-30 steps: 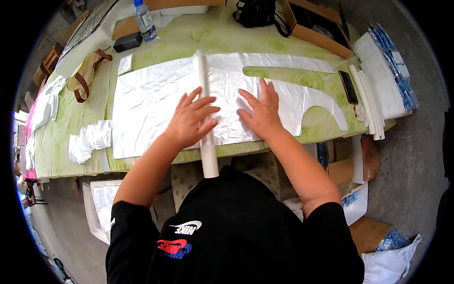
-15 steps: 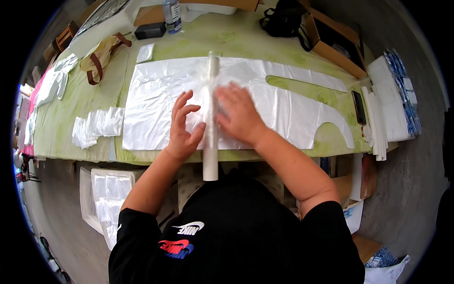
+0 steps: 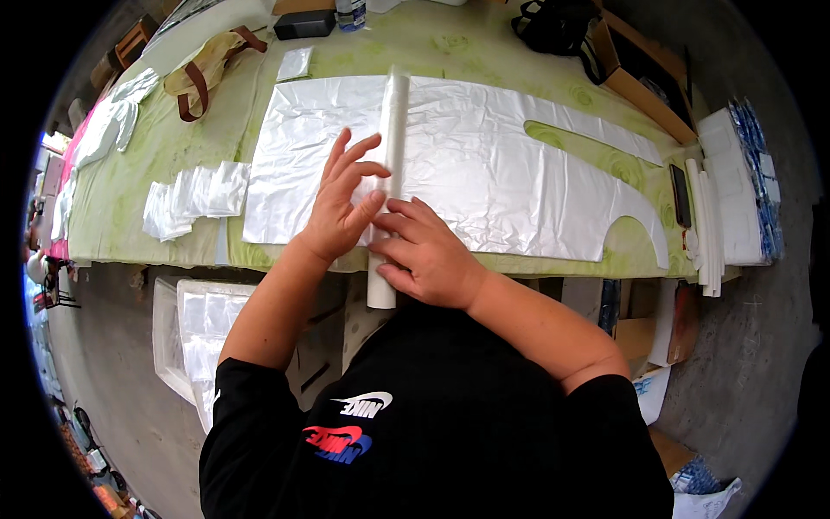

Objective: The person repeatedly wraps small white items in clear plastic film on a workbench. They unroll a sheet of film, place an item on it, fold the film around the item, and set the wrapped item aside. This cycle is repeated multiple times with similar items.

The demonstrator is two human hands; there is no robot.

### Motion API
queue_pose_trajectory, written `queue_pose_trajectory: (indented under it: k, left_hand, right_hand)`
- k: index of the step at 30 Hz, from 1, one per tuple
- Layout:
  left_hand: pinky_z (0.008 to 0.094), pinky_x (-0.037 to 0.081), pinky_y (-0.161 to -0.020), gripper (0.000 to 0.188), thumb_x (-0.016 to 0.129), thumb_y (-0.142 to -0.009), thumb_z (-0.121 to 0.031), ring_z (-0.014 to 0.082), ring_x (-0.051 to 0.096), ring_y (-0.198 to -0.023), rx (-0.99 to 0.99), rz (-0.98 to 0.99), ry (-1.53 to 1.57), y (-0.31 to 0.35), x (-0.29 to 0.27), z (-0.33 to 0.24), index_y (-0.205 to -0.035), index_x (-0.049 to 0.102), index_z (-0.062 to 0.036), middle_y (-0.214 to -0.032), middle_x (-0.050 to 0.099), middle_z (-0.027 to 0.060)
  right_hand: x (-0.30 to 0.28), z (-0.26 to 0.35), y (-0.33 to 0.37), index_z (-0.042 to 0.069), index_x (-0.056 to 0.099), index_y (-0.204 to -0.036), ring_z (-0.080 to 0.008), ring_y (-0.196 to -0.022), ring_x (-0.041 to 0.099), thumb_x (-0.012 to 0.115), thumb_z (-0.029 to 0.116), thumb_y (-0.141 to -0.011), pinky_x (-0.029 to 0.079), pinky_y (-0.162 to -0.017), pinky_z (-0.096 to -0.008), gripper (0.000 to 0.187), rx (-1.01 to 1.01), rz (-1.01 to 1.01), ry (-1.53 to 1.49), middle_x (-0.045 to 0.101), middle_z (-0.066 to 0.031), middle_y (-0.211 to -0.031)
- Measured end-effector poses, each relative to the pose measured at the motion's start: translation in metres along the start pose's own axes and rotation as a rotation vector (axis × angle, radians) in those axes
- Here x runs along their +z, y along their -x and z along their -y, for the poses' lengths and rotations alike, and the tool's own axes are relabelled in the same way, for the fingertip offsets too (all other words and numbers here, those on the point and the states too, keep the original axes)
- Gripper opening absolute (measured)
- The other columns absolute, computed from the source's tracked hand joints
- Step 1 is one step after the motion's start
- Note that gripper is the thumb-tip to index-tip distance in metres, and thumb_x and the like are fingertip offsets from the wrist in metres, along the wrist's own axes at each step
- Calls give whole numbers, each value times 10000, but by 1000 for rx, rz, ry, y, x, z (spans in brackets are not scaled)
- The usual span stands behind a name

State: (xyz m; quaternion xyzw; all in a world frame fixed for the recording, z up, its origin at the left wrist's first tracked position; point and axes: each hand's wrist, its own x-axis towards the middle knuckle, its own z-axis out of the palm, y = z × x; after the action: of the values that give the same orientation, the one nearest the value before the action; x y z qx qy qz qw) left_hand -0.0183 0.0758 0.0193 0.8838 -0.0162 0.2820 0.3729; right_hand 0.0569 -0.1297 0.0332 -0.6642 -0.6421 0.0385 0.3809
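A long white tube (image 3: 394, 138) lies front to back across flat white plastic aprons (image 3: 484, 156), its near end sticking out past the table edge. My right hand (image 3: 432, 255) is on the near part of this tube, its fingers and thumb curved over it. My left hand (image 3: 339, 208) is just left of the tube, fingers spread and raised, holding nothing. The left fingertips overlap the tube in view; whether they touch it I cannot tell. At the right, the aprons show a long slot and a curved cutout.
Small folded clear packets (image 3: 197, 201) lie left of the aprons, with one packet (image 3: 295, 63) behind them. A phone (image 3: 680, 195) and white rolls (image 3: 709, 229) lie at the right. A cardboard box (image 3: 644, 82) and black bag (image 3: 553, 30) stand at the back right. Below the table is a plastic bin (image 3: 169, 342).
My right hand has come down and toward me along the tube, onto its near part. My left hand has stayed beside the tube, fingers still raised. The view has shifted slightly.
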Motion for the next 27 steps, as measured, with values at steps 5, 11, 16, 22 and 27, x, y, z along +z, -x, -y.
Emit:
queue_pose_trajectory:
  k: [5, 11, 16, 22, 27]
  left_hand:
    - [547, 181, -1243, 504, 558, -1003, -430, 383, 207, -1567, -83, 427, -160, -10, -15, -7, -1419, 617, -151, -1622, 423, 97]
    - [580, 255, -1207, 234, 683, -905, -143, 469, 314, -1492, -179, -38, -607, 23, -61, 11, -1137, 682, -115, -1497, 547, 126]
    - [537, 271, -1225, 535, 636, -952, -211, 439, 317, -1502, -353, -4, -528, 13, -69, -3, -1466, 527, -111, -1583, 444, 171]
    - [517, 219, -1248, 893, 676, -922, -464, 397, 203, -1558, -748, 199, -1032, 10, -83, 27, -1630, 255, -120, -1700, 200, 172]
    - [515, 245, -1236, 953, 690, -907, -510, 410, 264, -1532, -795, 214, -961, -5, -80, 22, -1647, 212, -145, -1689, 238, 162]
  right_hand:
    - [14, 4, -23, 103, 716, -996, -321, -1248, 551, 759, 177, -821, 371, -1140, -568, 195, -88, 68, -158, 685, -83, -1134]
    - [-15, 15, 28, 120, 726, -1010, -299, -1132, 634, 750, 129, -852, 399, -1127, -546, 160, 34, -95, -146, 704, -41, -1075]
    - [-25, 13, 46, 106, 722, -998, -298, -1105, 650, 749, 98, -853, 435, -1086, -525, 148, 87, -110, -190, 713, -56, -1051]
    - [-27, 6, 59, 96, 719, -991, -302, -1091, 653, 750, 82, -845, 442, -1075, -515, 150, 87, -116, -199, 710, -69, -1041]
    - [-27, 2, 70, 86, 717, -998, -315, -1091, 658, 748, 65, -849, 450, -1072, -508, 153, 92, -103, -226, 713, -77, -1045]
